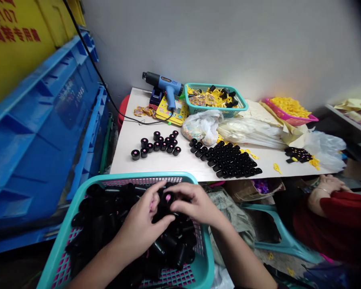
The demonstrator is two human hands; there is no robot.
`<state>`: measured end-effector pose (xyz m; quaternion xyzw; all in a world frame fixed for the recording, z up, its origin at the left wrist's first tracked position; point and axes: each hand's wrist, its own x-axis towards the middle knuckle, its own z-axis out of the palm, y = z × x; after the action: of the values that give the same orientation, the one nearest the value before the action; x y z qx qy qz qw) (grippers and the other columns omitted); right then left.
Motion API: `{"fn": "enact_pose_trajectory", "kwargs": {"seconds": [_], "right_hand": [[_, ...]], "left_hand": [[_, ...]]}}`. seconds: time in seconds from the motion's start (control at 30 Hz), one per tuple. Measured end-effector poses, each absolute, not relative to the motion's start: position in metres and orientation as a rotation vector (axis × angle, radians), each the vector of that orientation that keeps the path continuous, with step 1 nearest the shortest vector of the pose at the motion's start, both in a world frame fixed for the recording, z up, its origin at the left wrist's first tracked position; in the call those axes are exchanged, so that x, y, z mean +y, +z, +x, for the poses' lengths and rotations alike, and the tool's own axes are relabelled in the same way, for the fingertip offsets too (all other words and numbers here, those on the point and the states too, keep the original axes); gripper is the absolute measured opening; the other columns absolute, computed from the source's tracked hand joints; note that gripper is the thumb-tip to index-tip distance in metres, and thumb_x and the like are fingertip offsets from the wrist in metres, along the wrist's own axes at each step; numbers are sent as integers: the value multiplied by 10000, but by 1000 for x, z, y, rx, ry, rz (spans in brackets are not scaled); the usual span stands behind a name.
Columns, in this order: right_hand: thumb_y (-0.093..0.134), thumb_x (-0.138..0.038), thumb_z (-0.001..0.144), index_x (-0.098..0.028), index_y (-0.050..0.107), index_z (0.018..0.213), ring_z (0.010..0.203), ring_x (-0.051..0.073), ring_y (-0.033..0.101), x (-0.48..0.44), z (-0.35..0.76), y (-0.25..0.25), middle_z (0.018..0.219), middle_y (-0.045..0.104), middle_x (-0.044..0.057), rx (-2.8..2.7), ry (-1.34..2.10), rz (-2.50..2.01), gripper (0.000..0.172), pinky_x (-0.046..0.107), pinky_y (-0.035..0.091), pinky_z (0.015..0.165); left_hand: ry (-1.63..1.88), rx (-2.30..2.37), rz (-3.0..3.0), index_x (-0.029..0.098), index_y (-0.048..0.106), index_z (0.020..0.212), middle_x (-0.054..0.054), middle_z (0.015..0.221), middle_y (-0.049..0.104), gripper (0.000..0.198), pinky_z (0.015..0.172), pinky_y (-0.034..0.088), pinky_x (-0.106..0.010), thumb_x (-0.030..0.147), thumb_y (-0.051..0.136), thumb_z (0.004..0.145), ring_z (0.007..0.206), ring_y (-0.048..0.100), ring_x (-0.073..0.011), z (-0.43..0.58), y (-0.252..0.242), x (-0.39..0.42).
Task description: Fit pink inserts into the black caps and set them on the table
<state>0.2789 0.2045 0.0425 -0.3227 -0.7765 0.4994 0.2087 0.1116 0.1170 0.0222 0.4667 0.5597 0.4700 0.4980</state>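
Over a teal basket filled with several black cylindrical caps, both my hands meet. My left hand and my right hand pinch one black cap with a pink centre between their fingertips, just above the pile. Beyond the basket, on the white table, several upright black caps with pink tops stand in a loose group. To their right several black caps lie in packed rows.
A blue heat gun and its black cord lie at the table's back, beside a teal basket of yellow and black parts. Plastic bags, a pink tray of yellow pieces. Blue crates stand left. Another person's hand and red sleeve are at right.
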Motion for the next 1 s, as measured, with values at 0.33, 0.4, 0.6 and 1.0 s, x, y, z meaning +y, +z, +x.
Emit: {"fn": "enact_pose_trajectory", "kwargs": {"seconds": [0.33,0.4,0.6,1.0], "right_hand": [[591,-329,756,-132,638,1053,1037,259,522,318,288,-46,1069,629,143,-2028,768,-1438,360,458,342,951],[590,-370,754,-119,606,1121,1044,264,502,320,286,-50,1103,604,158,-2023,754,-1439,445,460,340,947],[527,-395,828,-184,604,1088,877,207,524,271,288,8,1026,612,97,-2022,675,-1293,343,362,423,775],[556,-264,841,-205,682,887,838,195,479,209,253,37,857,606,74,-2736,681,-541,147,340,381,762]], "left_hand": [[1158,598,-229,107,607,900,-63,785,600,197,552,506,-164,141,419,853,660,596,-87,84,17,134],[1172,589,-245,96,606,974,-100,882,645,236,732,544,-254,166,409,866,845,638,-153,85,16,134],[1151,590,-187,56,552,1148,-160,1168,611,359,954,455,-381,234,390,881,1137,543,-249,89,19,132],[1073,585,-43,29,518,1190,-147,1027,652,419,940,443,-303,282,344,904,976,607,-158,104,21,127]]}}
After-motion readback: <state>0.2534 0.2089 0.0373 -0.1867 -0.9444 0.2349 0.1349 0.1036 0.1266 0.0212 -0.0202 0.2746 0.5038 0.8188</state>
